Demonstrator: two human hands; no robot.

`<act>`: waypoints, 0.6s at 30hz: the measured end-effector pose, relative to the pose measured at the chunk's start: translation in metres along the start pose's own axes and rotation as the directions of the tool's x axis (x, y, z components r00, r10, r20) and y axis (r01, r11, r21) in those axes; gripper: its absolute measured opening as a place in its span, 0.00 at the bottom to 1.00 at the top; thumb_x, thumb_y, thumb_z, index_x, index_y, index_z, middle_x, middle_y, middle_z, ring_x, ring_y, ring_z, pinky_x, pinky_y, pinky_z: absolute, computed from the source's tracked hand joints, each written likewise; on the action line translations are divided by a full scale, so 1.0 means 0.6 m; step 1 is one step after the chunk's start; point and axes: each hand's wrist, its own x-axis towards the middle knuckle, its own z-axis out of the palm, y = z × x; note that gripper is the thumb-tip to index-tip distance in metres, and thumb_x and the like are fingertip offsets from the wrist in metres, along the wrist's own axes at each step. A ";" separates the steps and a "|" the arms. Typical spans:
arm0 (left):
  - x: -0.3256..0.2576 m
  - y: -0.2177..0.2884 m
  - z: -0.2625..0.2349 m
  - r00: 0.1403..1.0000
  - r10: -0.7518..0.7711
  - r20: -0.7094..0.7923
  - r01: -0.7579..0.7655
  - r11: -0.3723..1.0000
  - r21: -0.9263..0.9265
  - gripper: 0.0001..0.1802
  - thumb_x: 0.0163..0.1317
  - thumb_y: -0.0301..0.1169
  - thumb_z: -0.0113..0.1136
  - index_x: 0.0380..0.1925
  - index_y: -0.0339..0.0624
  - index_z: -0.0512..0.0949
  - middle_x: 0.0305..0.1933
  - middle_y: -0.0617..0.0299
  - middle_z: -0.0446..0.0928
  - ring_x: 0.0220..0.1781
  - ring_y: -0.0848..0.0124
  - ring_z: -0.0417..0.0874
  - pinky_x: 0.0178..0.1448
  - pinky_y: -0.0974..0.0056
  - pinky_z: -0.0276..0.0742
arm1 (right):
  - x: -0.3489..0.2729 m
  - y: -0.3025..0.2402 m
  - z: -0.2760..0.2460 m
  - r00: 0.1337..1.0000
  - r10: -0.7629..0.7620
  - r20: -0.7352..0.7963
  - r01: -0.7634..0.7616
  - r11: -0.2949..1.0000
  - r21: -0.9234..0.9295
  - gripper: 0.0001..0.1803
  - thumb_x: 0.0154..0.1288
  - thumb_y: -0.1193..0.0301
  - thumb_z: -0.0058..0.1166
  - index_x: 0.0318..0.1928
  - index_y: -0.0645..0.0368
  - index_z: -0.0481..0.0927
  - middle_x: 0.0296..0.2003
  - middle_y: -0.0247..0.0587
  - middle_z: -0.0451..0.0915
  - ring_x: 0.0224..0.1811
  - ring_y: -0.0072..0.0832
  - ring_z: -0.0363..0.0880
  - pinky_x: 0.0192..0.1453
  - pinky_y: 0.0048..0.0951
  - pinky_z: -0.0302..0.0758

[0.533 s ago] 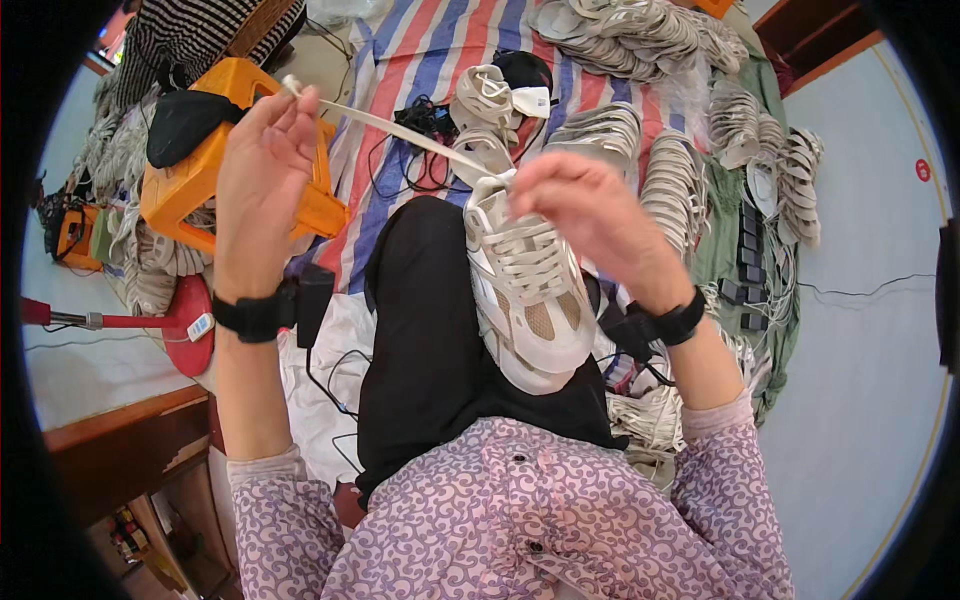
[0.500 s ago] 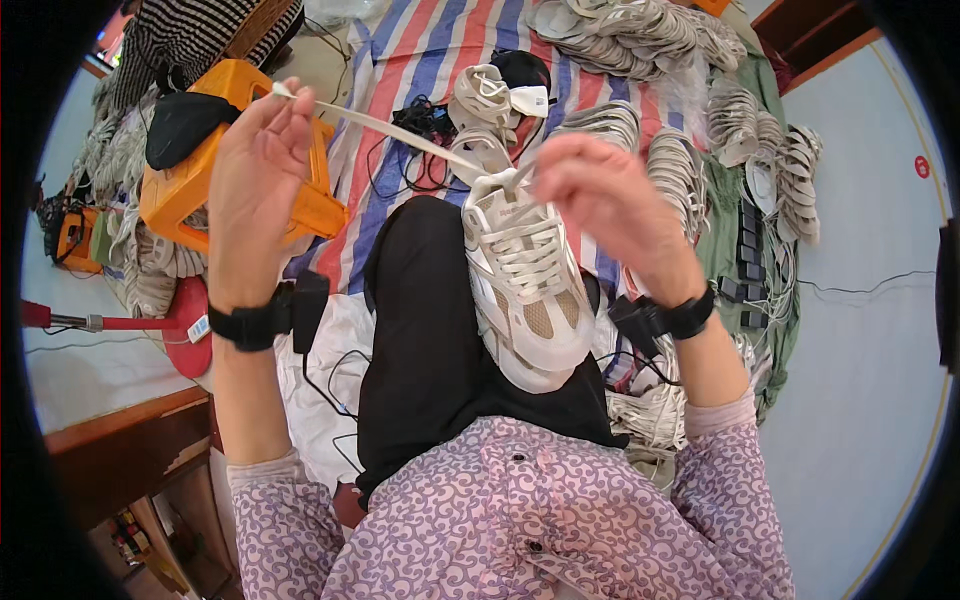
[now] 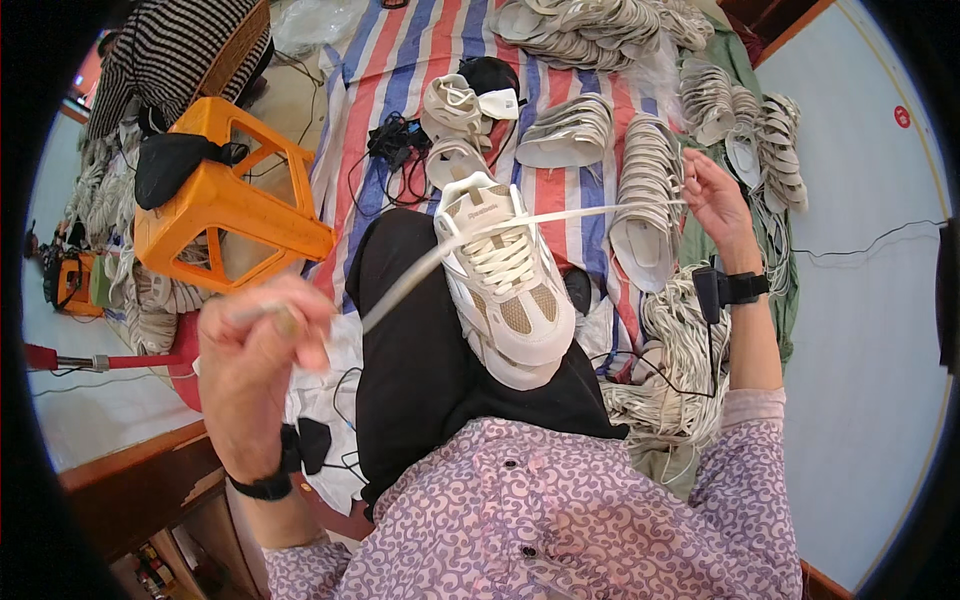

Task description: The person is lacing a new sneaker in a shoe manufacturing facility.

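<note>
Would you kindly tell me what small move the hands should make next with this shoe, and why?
Probably the left hand should catch the left lace strand: it slants off the shoe toward that hand but seems to stop short of it, though blur makes this uncertain, while the right lace strand runs fairly straight out to the right hand.

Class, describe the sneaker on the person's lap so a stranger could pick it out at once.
Start at the striped sheet and look down the picture to the person's black trousers. Toe toward the patterned shirt, a white-and-beige sneaker rests there. Unlike the nested shoe pieces on that sheet, it is a whole shoe with white laces strung across its front.
</note>
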 end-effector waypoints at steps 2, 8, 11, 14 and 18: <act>-0.005 0.006 0.045 0.990 -0.113 -0.079 0.119 0.991 0.068 0.11 0.64 0.26 0.56 0.30 0.27 0.82 0.26 0.61 0.76 0.21 0.81 0.73 0.30 0.76 0.68 | -0.011 0.023 -0.026 0.991 -0.032 -0.132 0.022 0.997 -0.081 0.17 0.72 0.71 0.51 0.57 0.65 0.73 0.31 0.32 0.78 0.23 0.18 0.68 0.24 0.18 0.63; 0.035 -0.097 0.041 0.965 -0.258 -0.041 0.261 0.948 0.184 0.14 0.69 0.33 0.56 0.32 0.33 0.84 0.22 0.72 0.67 0.23 0.84 0.64 0.29 0.75 0.55 | -0.045 0.124 0.128 0.994 0.105 0.024 -0.081 0.879 -0.469 0.14 0.69 0.69 0.58 0.50 0.63 0.77 0.32 0.35 0.83 0.19 0.12 0.67 0.21 0.15 0.62; 0.061 -0.157 0.033 0.959 -0.273 -0.082 0.284 0.937 0.204 0.15 0.71 0.37 0.56 0.35 0.36 0.84 0.21 0.77 0.63 0.23 0.86 0.58 0.28 0.76 0.49 | -0.042 0.155 0.211 0.980 0.178 0.090 -0.126 0.903 -0.412 0.11 0.68 0.69 0.59 0.46 0.61 0.80 0.30 0.33 0.82 0.20 0.11 0.66 0.22 0.14 0.62; 0.080 -0.171 0.044 0.953 -0.283 -0.105 0.300 0.926 0.230 0.16 0.71 0.38 0.56 0.34 0.36 0.84 0.21 0.77 0.62 0.23 0.86 0.57 0.28 0.75 0.48 | -0.027 0.166 0.233 0.975 0.182 0.130 -0.105 0.886 -0.452 0.07 0.68 0.71 0.59 0.41 0.62 0.81 0.29 0.30 0.80 0.21 0.10 0.66 0.23 0.14 0.62; 0.093 -0.201 0.045 0.960 -0.265 -0.086 0.278 0.937 0.212 0.17 0.71 0.39 0.57 0.34 0.36 0.84 0.20 0.77 0.61 0.23 0.86 0.57 0.27 0.74 0.48 | -0.014 0.169 0.233 0.964 0.191 0.184 -0.086 0.881 -0.466 0.05 0.68 0.73 0.59 0.38 0.63 0.81 0.26 0.25 0.76 0.22 0.10 0.66 0.23 0.14 0.61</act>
